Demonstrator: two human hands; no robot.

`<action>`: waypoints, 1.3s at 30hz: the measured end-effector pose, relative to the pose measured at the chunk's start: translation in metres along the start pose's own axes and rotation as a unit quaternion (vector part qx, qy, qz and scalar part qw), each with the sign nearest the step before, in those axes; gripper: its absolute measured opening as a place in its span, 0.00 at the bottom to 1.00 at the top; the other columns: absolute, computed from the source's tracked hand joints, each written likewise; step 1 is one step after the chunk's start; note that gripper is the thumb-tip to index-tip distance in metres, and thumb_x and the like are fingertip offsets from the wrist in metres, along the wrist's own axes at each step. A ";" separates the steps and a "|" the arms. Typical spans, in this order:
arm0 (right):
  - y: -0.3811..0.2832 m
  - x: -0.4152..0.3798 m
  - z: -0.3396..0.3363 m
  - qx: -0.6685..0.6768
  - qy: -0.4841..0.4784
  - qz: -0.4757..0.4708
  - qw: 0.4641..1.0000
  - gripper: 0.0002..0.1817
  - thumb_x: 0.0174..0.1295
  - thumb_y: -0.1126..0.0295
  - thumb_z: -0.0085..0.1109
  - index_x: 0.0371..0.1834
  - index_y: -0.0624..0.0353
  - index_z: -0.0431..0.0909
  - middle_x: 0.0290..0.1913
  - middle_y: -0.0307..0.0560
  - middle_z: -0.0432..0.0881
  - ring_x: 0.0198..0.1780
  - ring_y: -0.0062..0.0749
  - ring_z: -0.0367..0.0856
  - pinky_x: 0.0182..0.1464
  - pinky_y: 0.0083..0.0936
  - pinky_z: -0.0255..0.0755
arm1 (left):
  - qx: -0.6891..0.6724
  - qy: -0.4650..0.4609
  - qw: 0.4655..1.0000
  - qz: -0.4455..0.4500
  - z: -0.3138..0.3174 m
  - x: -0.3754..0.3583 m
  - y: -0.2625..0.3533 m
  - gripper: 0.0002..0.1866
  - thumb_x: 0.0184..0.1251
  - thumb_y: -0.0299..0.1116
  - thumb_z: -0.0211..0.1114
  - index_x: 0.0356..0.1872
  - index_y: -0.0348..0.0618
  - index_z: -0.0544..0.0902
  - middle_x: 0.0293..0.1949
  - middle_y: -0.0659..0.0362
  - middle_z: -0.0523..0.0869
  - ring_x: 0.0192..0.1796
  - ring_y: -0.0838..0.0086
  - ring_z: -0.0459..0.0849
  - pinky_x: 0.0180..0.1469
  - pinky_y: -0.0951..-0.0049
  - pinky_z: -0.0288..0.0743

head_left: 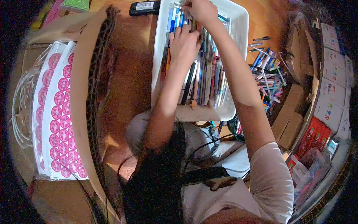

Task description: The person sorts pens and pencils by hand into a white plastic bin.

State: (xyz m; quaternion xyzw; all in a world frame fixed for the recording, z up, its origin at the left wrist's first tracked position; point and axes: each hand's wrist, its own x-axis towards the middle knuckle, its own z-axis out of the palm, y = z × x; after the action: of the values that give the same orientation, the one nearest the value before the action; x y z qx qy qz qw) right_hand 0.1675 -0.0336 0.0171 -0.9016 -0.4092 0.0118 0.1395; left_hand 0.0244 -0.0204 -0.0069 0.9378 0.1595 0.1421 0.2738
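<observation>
A white plastic bin (pixel 241 41) holds many pens and pencils (pixel 201 84), most laid lengthwise side by side. My left hand (pixel 183 47) rests on the pens in the upper left part of the bin, its fingers apart and pointing to the far end. Beyond it, my right hand (pixel 202 14) reaches across to the bin's far end. Its fingers are bent together at the tips of some blue and white pens (pixel 175 16). What they pinch, if anything, is too small to tell.
Loose pens (pixel 266 74) lie heaped on the wooden floor (pixel 134 63) right of the bin. A black labelled item (pixel 144 7) lies at the upper left. Cardboard (pixel 84 93) and pink round sticker sheets (pixel 59 119) stand left; boxes (pixel 332 86) line the right.
</observation>
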 end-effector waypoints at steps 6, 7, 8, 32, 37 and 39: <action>-0.002 0.005 -0.005 -0.028 -0.038 0.110 0.993 0.12 0.49 0.62 0.56 0.27 0.60 0.80 0.30 0.60 0.79 0.35 0.52 0.79 0.37 0.42 0.74 | 0.003 0.006 1.000 0.001 0.001 -0.001 -0.001 0.12 0.46 0.34 0.67 0.35 0.50 0.83 0.39 0.58 0.75 0.46 0.65 0.71 0.46 0.64 0.60; -0.001 0.005 -0.004 -0.039 -0.023 0.115 0.992 0.12 0.49 0.62 0.56 0.27 0.60 0.80 0.31 0.60 0.79 0.35 0.52 0.79 0.37 0.41 0.74 | 0.004 0.009 1.000 0.004 0.002 0.000 -0.001 0.12 0.46 0.34 0.67 0.35 0.50 0.83 0.39 0.58 0.75 0.46 0.65 0.71 0.46 0.64 0.60; 0.000 0.005 0.000 -0.051 -0.008 0.121 0.991 0.12 0.48 0.63 0.56 0.27 0.60 0.80 0.31 0.60 0.79 0.35 0.51 0.79 0.37 0.41 0.74 | -0.004 0.006 1.000 0.003 0.003 0.000 -0.002 0.12 0.46 0.34 0.67 0.36 0.48 0.82 0.40 0.57 0.75 0.47 0.64 0.71 0.46 0.63 0.61; 0.149 -0.198 -0.087 -0.076 0.111 0.231 0.964 0.10 0.54 0.66 0.59 0.37 0.57 0.79 0.33 0.49 0.80 0.32 0.38 0.79 0.42 0.31 0.70 | -0.054 0.022 0.998 0.022 -0.003 0.005 0.002 0.11 0.58 0.36 0.57 0.41 0.49 0.81 0.34 0.56 0.78 0.43 0.63 0.76 0.45 0.62 0.64; 0.208 -0.205 -0.075 -0.184 0.035 0.125 0.974 0.20 0.51 0.66 0.59 0.50 0.49 0.72 0.46 0.51 0.76 0.44 0.48 0.75 0.46 0.38 0.70 | -0.080 0.020 0.996 0.019 -0.003 0.006 0.002 0.10 0.59 0.35 0.56 0.40 0.50 0.81 0.33 0.56 0.78 0.42 0.63 0.76 0.44 0.61 0.65; 0.223 -0.199 -0.069 -0.191 0.016 0.068 0.979 0.26 0.50 0.65 0.59 0.55 0.45 0.67 0.52 0.50 0.72 0.48 0.51 0.73 0.46 0.40 0.71 | -0.075 0.011 0.997 0.022 0.001 0.008 -0.002 0.10 0.59 0.35 0.56 0.40 0.50 0.81 0.32 0.56 0.78 0.41 0.63 0.76 0.43 0.61 0.65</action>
State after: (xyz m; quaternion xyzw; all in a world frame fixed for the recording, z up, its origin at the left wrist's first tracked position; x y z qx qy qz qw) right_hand 0.2084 -0.3376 0.0065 -0.9375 -0.3395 -0.0710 -0.0297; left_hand 0.0312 -0.0160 -0.0075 0.9161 0.1309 0.1698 0.3388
